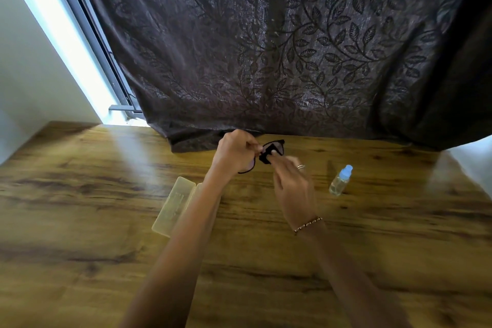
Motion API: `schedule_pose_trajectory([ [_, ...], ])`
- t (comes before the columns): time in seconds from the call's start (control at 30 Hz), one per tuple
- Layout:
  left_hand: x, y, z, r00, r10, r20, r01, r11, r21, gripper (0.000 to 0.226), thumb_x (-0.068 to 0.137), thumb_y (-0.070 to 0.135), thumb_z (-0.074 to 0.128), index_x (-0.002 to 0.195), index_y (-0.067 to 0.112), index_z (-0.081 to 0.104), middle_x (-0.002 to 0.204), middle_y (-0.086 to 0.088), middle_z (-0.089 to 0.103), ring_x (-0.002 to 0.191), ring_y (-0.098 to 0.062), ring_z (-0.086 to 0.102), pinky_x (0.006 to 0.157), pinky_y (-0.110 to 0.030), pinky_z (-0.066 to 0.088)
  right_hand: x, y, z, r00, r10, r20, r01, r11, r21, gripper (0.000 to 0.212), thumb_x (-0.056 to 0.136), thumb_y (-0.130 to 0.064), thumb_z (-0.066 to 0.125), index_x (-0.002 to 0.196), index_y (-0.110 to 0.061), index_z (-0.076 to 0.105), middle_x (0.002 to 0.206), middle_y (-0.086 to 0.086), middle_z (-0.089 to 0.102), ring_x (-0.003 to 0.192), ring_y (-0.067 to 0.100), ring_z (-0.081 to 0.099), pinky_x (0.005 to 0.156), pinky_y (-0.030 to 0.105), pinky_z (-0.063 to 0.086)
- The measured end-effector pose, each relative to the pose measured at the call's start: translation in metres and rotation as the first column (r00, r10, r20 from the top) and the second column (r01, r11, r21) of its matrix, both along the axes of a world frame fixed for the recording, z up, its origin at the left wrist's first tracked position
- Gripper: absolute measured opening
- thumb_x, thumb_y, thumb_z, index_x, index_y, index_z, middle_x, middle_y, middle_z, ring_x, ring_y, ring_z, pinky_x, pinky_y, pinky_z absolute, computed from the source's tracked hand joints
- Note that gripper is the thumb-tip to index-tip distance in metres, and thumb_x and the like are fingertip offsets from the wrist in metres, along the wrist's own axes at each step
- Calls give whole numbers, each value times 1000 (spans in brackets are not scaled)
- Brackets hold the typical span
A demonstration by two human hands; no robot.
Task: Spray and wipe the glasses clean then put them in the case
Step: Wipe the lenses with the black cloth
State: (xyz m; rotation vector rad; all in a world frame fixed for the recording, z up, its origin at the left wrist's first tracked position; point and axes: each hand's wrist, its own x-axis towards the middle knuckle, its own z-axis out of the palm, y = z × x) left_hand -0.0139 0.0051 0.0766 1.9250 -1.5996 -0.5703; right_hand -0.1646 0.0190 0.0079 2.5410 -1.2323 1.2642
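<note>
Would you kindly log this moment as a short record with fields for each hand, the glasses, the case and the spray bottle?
left hand: holds the glasses by the frame, above the table
right hand: presses a dark cloth on a lens
glasses: dark frame, out of the case
case: yellowish, lying open on the table
spray bottle: upright, right of the hands, untouched

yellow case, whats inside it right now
The yellow case lies open on the table, its visible half empty. The left forearm covers the other half. The glasses are up in both hands.
</note>
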Motion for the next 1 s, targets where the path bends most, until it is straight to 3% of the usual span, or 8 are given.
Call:
schedule_pose_trajectory([
  [0.07, -3, 1, -1, 1000, -4, 1, 4, 1000, 7, 18, 88, 7, 60, 93, 15, 76, 93, 1, 74, 92, -12, 65, 79, -24, 51, 3, -1, -1, 997, 5, -76, -8, 1000, -30, 37, 80, 9, 65, 115, -1, 66, 116, 11, 68, 102, 26, 65, 85, 39, 56],
  [0.2, -1, 2, -2, 999, 8, -33, -8, 1000, 2, 23, 87, 3, 57, 89, 17, 75, 80, 7, 69, 84, -7, 63, 71, -18, 44, -1, -11, 5, 992, -112, -56, 112, 994, -7, 39, 80, 11, 65, 118, 3, 63, 118, 17, 64, 104, 33, 62, 100, 34, 42],
  [0.3, 1, 1, -1, 998, 15, -54, -15, 1000, 12, 22, 87, 4, 58, 88, 17, 75, 71, 13, 65, 76, -1, 59, 62, -10, 40, -4, -6, 3, 993, -114, -12, 114, 993, 28, 36, 80, 9, 65, 115, 5, 65, 113, 18, 64, 101, 35, 62, 93, 41, 52],
  [0.43, -2, -2, -3, 999, 19, -44, -18, 999, 32, 21, 87, 5, 59, 92, 17, 75, 77, 11, 64, 80, -3, 57, 70, -18, 43, 5, 2, 4, 996, -1, -92, 3, 1000, 18, 37, 80, 8, 61, 117, 3, 64, 117, 17, 61, 99, 31, 60, 87, 38, 55],
  [0.63, 5, -2, 1, 994, 60, -92, -60, 998, -6, 14, 90, 13, 62, 87, 15, 76, 74, 7, 67, 82, -7, 62, 73, -21, 43, -1, -4, 3, 996, -84, 7, 83, 993, 78, 32, 82, 6, 62, 114, 5, 65, 107, 19, 62, 96, 32, 62, 79, 42, 57],
  [0.8, -1, -4, 1, 997, 43, -64, -42, 999, 14, 14, 89, 10, 62, 90, 14, 75, 74, 9, 65, 80, -7, 60, 72, -21, 43, 7, -6, 10, 998, -43, -53, 46, 997, 55, 36, 84, 9, 59, 120, 5, 62, 112, 17, 60, 101, 30, 59, 88, 35, 54],
  [0.9, 3, -3, 1, 995, 60, -85, -62, 998, -17, 15, 90, 13, 62, 85, 15, 76, 70, 9, 65, 78, -6, 61, 73, -21, 43, -2, -9, 10, 995, -100, 8, 99, 991, 85, 33, 84, 7, 61, 117, 7, 63, 108, 19, 61, 98, 31, 60, 84, 38, 55],
  [1.0, 2, -3, 0, 996, 64, -66, -63, 998, 8, 15, 90, 11, 60, 87, 15, 75, 73, 11, 63, 78, -6, 58, 73, -22, 42, 4, 4, 6, 997, -35, -75, 39, 998, 57, 36, 79, 8, 65, 115, 6, 64, 107, 18, 62, 96, 31, 61, 81, 37, 57],
])
